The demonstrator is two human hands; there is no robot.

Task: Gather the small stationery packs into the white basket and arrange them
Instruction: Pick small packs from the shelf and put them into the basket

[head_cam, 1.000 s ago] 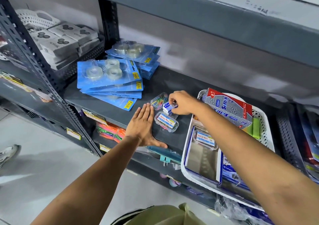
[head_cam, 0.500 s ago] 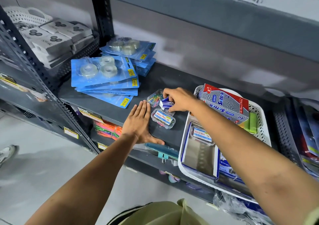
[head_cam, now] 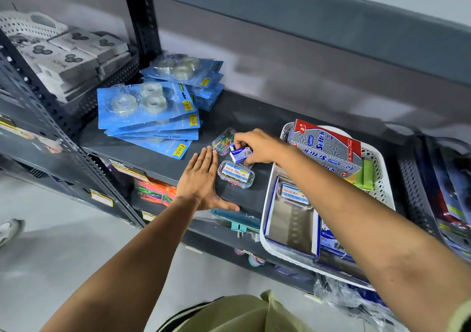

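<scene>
1. Step in hand: pick-up. The right hand is closed on a small blue-and-white box, its fingertips around the box's edges, on the grey shelf. Whether the box has left the shelf I cannot tell.
2. The left hand lies flat and spread on the shelf, palm down and holding nothing, just left of a labelled clear case.
3. Other loose packs: that clear case sits just in front of the box; a second case of coloured clips sits just behind it, close to the right hand's fingers.
4. The white basket stands on the same shelf to the right, near the packs. It already holds one labelled case in an open blue-edged tray, plus a tissue box leaning at the back.
5. Progress, by my judgement: early to middle. One case is in, three packs are still out.
6. Next move calls for a firm pinch, a lift clear of the basket's rim, and a short carry rightwards to a free spot in the tray.
7. Risk: the box stands close between the two cases, so a careless lift could nudge them.
</scene>
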